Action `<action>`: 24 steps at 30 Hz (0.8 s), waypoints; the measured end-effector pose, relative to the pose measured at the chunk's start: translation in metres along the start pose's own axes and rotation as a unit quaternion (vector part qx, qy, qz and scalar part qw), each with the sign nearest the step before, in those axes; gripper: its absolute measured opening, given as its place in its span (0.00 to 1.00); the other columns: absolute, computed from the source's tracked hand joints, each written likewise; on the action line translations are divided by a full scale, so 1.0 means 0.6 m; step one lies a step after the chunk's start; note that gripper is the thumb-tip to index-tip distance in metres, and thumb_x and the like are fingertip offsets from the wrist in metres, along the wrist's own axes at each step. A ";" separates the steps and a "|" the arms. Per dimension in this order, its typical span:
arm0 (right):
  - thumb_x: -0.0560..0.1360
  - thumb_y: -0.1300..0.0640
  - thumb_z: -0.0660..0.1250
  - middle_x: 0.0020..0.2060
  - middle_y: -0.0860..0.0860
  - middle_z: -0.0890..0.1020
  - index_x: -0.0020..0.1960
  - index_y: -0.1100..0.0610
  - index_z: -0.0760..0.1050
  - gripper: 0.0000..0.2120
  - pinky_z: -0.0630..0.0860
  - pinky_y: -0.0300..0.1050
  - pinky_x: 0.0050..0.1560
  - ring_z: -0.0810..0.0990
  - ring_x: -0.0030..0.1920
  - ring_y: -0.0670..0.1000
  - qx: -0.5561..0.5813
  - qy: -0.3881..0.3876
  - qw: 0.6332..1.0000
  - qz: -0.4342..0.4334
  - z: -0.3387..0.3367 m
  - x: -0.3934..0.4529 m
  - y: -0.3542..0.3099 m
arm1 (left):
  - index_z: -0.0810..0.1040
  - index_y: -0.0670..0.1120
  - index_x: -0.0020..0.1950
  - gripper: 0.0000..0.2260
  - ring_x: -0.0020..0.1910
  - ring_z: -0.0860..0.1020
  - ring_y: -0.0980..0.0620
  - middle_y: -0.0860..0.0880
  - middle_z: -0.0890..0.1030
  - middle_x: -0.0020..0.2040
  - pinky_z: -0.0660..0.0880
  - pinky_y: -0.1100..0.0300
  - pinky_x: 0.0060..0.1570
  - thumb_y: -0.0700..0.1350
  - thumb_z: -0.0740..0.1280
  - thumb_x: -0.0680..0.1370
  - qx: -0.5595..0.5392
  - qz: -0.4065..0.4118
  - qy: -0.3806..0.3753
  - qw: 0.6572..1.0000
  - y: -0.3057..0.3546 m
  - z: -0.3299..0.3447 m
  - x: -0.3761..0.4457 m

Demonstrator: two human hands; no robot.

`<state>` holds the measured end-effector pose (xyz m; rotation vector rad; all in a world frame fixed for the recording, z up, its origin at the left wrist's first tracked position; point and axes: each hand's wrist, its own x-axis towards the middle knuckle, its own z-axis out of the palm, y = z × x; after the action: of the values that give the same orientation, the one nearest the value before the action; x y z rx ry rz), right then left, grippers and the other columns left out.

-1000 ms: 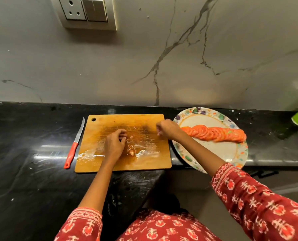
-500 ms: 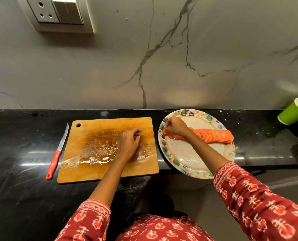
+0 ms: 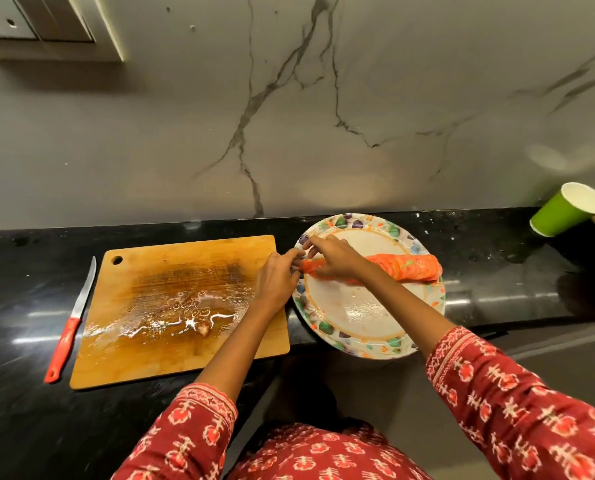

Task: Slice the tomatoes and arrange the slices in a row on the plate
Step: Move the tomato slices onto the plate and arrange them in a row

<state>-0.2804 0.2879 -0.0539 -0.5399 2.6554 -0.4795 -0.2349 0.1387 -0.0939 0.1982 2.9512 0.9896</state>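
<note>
Tomato slices (image 3: 405, 267) lie in a row across the plate (image 3: 355, 320), each one leaning on the next. The row runs from about 9 o'clock to 3 o'clock on the plate. Both hands meet at the 9 o'clock end of the row. The right hand (image 3: 337, 258) lies over that end, with its fingers curled down onto the slices. The left hand (image 3: 277, 277) comes in from the board side, and its fingertips pinch at the same end slice. The plate sits on the black counter (image 3: 497, 268), and its near edge hangs over the counter's front. The wet cutting board (image 3: 171, 306) is at the plate's 9 o'clock, just beside it. A small tomato end (image 3: 203, 328) lies on the board. A red-handled knife (image 3: 70, 323) lies at the board's 9 o'clock. A green cup (image 3: 566, 209) stands at the plate's 2 o'clock, well apart.
</note>
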 end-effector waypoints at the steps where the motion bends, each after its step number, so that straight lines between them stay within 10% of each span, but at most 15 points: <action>1: 0.74 0.55 0.68 0.59 0.50 0.79 0.67 0.54 0.66 0.23 0.65 0.52 0.62 0.70 0.63 0.53 -0.024 0.005 1.000 -0.007 0.006 -0.001 0.003 | 0.70 0.51 0.66 0.20 0.54 0.74 0.47 0.44 0.78 0.52 0.71 0.56 0.47 0.40 0.65 0.75 0.012 -0.011 -0.001 1.000 0.006 0.004 0.002; 24: 0.74 0.53 0.67 0.60 0.51 0.77 0.71 0.53 0.61 0.28 0.61 0.49 0.58 0.69 0.63 0.54 -0.067 0.112 0.991 -0.041 0.042 -0.027 0.038 | 0.72 0.51 0.64 0.21 0.56 0.72 0.48 0.47 0.80 0.53 0.68 0.54 0.46 0.47 0.70 0.72 0.041 -0.077 0.045 0.995 0.031 0.028 -0.006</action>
<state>-0.2624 0.3084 -0.0801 -0.6734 2.9046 -0.4092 -0.2280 0.1627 -0.0964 -0.0751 3.0346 0.8811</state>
